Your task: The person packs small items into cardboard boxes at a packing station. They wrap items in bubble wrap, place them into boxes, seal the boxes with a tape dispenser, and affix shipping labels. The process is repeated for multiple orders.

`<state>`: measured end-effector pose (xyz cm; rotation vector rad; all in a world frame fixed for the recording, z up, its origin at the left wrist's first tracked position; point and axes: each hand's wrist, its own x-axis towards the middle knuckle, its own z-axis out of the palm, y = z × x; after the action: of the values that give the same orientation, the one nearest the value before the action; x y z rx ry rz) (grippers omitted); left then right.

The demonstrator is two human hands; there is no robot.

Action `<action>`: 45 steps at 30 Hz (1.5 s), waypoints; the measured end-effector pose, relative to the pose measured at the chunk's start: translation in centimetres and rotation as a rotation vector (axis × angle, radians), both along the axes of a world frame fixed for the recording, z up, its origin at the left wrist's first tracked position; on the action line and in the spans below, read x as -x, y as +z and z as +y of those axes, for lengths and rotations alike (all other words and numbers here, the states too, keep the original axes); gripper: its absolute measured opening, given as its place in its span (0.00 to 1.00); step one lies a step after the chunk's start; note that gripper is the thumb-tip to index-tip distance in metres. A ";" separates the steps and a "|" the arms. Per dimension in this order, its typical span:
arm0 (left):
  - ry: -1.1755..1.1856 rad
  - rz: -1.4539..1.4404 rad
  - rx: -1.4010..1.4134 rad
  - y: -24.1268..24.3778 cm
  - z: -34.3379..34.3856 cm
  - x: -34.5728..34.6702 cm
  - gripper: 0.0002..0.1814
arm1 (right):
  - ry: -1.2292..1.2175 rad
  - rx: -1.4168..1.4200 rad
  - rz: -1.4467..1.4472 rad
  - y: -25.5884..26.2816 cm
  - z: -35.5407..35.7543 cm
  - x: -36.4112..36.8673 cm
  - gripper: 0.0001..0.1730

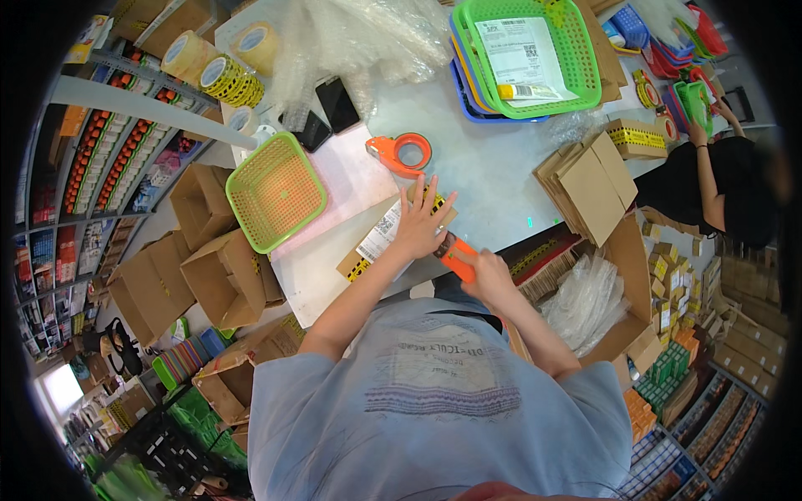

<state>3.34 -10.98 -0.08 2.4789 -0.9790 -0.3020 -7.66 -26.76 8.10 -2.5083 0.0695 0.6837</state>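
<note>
My left hand (418,228) lies with spread fingers on top of a small cardboard box (344,268) wrapped with yellow and black tape. A white printed label (381,233) is on the box. My right hand (490,274) grips the handle of an orange tape dispenser (460,260), whose head is at the box's right side, close to my left fingers. Another orange tape dispenser (401,153) lies on the table just beyond the box. An empty light green basket (276,193) stands to the left of the box.
Two smartphones (337,104) (313,131) and tape rolls (232,81) lie at the back left, beside bubble wrap (376,37). Stacked baskets (592,81) stand at the back right. Flat cardboard (592,188) leans at the right edge. Open boxes (222,275) flank the table; a co-worker (708,181) is at far right.
</note>
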 end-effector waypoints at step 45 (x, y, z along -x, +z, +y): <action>0.737 0.575 0.597 -0.7 12.4 -4.2 0.06 | -0.050 -0.171 -0.331 1.2 2.0 6.9 0.36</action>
<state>7.54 1.45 -0.80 1.8554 0.1018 -0.3699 -14.55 -24.79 9.30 -2.4102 -0.0449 0.2365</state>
